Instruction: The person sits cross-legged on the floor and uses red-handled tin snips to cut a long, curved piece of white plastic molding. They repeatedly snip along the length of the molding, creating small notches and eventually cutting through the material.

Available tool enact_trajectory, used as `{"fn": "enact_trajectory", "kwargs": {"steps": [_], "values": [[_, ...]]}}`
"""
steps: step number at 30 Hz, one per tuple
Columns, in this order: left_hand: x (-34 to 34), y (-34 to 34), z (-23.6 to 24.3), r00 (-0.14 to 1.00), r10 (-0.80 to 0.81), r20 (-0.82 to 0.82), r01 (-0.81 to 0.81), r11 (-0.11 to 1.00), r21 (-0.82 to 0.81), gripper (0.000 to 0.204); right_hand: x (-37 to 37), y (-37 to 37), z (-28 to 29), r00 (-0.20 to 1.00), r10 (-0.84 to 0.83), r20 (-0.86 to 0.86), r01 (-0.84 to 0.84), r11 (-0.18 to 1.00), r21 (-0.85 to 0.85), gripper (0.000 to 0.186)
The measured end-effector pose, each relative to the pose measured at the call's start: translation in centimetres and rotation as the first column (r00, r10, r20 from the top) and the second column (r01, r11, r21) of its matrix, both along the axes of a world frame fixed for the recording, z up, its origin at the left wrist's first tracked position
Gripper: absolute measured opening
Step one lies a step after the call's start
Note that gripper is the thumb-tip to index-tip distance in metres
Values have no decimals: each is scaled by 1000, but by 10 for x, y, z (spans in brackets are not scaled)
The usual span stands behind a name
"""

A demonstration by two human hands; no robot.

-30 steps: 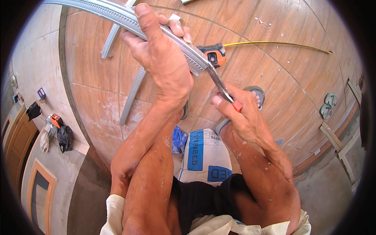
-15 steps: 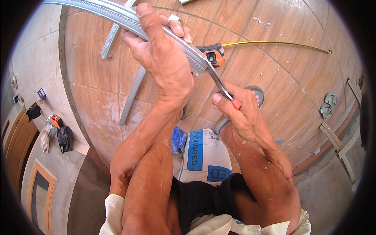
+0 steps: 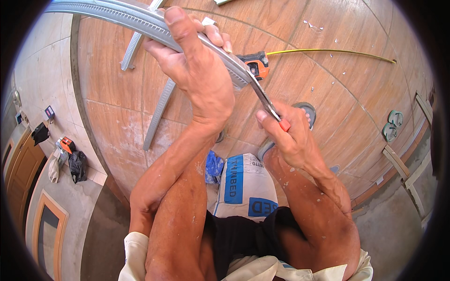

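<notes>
My left hand [image 3: 199,79] is wrapped round a long galvanized metal channel [image 3: 126,19], thumb on top, fingers curling over its far side. The channel runs off the upper left and ends just past my hand. In my right hand [image 3: 293,133] are tin snips [image 3: 262,98] with a red grip, its handles mostly hidden in my closed fingers. The blades meet the edge of the channel's near end. Behind that end, an orange and black tape measure [image 3: 255,64] lies on the floor, its yellow blade pulled out to the right.
More metal strips [image 3: 159,114] lie on the wood-look tiles at left. Small metal offcuts [image 3: 313,25] are scattered at upper right. A white and blue sack [image 3: 248,187] is between my legs. Green flip-flops [image 3: 393,125] and wooden battens [image 3: 397,161] are at right; bags [image 3: 77,165] are at far left.
Both hands, the channel and the snips have shifted very slightly. The snips' blades remain at the channel's end, and the things on the floor stay put.
</notes>
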State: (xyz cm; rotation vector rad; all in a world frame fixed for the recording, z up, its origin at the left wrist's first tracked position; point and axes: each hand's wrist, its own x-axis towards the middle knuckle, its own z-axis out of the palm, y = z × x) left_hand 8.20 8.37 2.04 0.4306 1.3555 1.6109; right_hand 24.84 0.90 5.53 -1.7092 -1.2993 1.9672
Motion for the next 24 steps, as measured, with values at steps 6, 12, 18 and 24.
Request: {"fn": "enact_trajectory", "kwargs": {"steps": [6, 12, 18, 24], "values": [[-4, 4, 0, 1000, 18, 22, -18, 1000, -22, 55, 4, 0, -1, 995, 67, -79, -79, 982, -169, 35], [-41, 6, -15, 981, -185, 54, 190, 977, -99, 56, 12, -4, -11, 966, 48, -254, -116, 958, -263, 37], [-49, -1, -20, 886, -288, 365, 344, 934, -99, 53, 9, 3, 1, 959, 101, -265, -176, 944, -277, 40], [-63, 2, -37, 868, -313, 385, 376, 921, -98, 51, 3, -5, 0, 960, 119, -253, -144, 986, -82, 35]]}}
